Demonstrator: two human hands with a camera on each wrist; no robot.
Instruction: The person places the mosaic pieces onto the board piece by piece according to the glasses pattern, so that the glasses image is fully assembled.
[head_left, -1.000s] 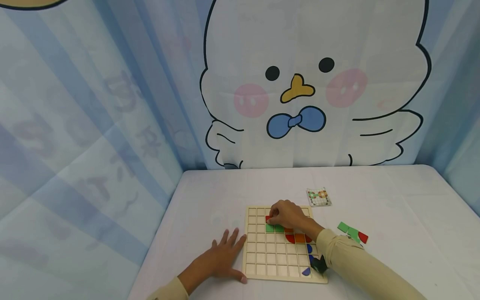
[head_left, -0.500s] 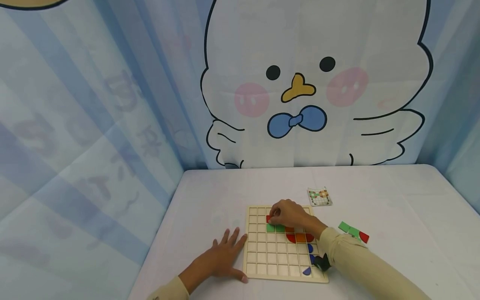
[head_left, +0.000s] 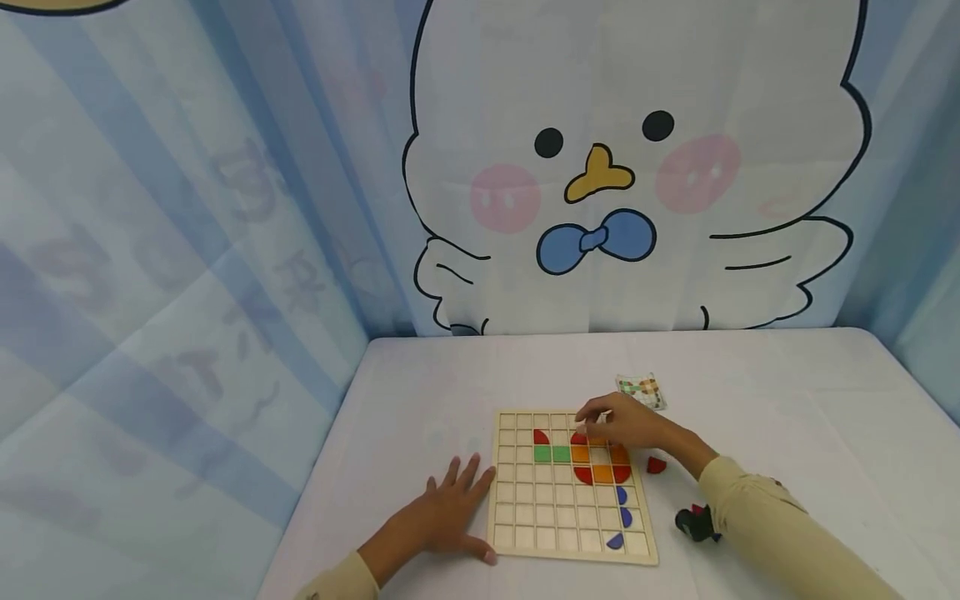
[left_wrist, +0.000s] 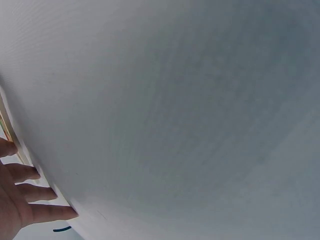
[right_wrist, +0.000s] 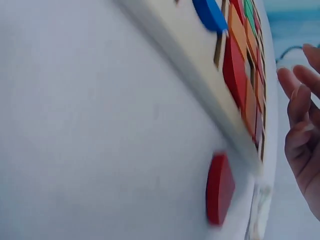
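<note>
A wooden grid board lies on the table, with coloured tiles in some squares. My left hand rests spread at its left edge, forefinger and thumb by the frame. My right hand hovers over the upper right of the board, fingers loosely bent; the right wrist view shows nothing between them. A red quarter-round tile sits in a square above two green square tiles. Orange tiles and red ones form a cluster at right, partly hidden by the right hand.
A loose red tile lies right of the board. Blue tiles sit in the board's right columns. A small pattern card is behind the board. A dark wrist device hangs by the right sleeve, which covers part of the table.
My right hand has left the red quarter-round tile, now uncovered in its square, and moved right across the board. The left hand stays put. The sleeve now covers the loose green tiles' spot.
</note>
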